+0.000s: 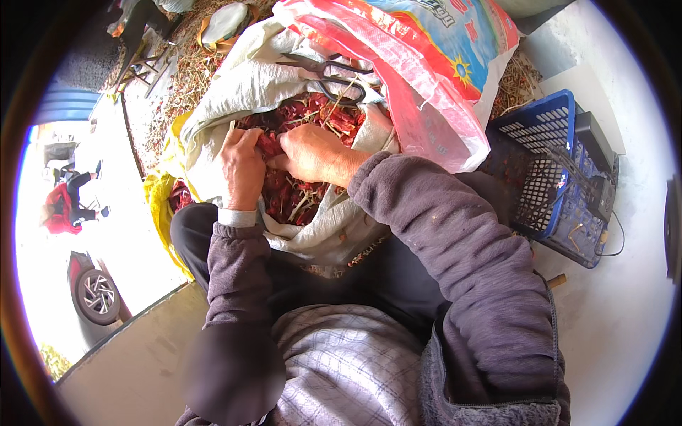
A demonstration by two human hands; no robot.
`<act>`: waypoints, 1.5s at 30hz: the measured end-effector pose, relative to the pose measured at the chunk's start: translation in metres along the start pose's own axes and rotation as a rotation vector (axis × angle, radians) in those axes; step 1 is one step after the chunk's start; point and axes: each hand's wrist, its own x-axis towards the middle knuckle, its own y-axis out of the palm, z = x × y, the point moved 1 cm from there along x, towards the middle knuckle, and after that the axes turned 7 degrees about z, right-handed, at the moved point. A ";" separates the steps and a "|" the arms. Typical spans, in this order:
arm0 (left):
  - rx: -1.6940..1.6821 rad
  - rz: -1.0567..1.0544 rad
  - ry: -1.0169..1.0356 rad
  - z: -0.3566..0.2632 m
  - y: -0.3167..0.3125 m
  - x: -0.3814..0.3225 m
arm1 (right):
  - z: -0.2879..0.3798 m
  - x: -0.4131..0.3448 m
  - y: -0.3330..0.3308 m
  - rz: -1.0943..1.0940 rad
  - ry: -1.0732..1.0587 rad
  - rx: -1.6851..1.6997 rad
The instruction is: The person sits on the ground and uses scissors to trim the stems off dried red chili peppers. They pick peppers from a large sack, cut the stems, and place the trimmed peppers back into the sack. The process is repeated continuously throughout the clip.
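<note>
An open white woven sack (229, 93) stands before me, its rim rolled down around dried red chili peppers (290, 199) mixed with straw-coloured stems. Over the peppers, my left hand (242, 168) pinches a pale stem between thumb and bent fingers. My right hand (311, 154) is close beside it, its fingertips closed on a red pepper (269, 144). Part of what lies between the hands is hidden by the fingers. A pair of dark metal scissors (325, 72) rests on the far rim of the sack, with its handles towards the right.
A red and blue printed woven bag (442, 69) leans at the sack's far right. Further right stands a blue plastic basket (565, 160) by a pale wall. At left is a yellow bag (160, 207) with red peppers. Stems litter the floor beyond; a seated person (64, 207) is outside.
</note>
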 end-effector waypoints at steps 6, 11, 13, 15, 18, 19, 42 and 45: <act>-0.940 0.052 -0.594 -0.004 -0.017 -0.008 | 0.006 -0.004 0.004 -0.149 0.030 0.237; -1.259 0.187 -0.503 -0.011 -0.012 -0.016 | 0.013 -0.019 -0.003 -0.144 -0.005 0.202; -1.302 0.150 -0.502 -0.012 -0.010 -0.016 | 0.013 -0.022 -0.009 -0.141 -0.006 0.164; -1.300 0.095 -0.445 -0.013 -0.011 -0.015 | 0.012 -0.023 -0.015 -0.086 0.010 0.158; -1.057 0.070 -0.423 -0.014 -0.017 -0.015 | 0.011 -0.024 -0.018 0.003 0.059 0.134; -0.922 0.088 -0.510 -0.013 -0.019 -0.015 | 0.012 -0.023 -0.019 -0.038 0.010 0.170; -1.471 0.167 -0.479 -0.044 -0.012 -0.009 | 0.000 -0.010 -0.018 -0.478 -0.276 -0.224; -1.565 0.096 -0.584 -0.054 -0.002 -0.004 | 0.002 -0.010 -0.017 -0.465 -0.205 -0.251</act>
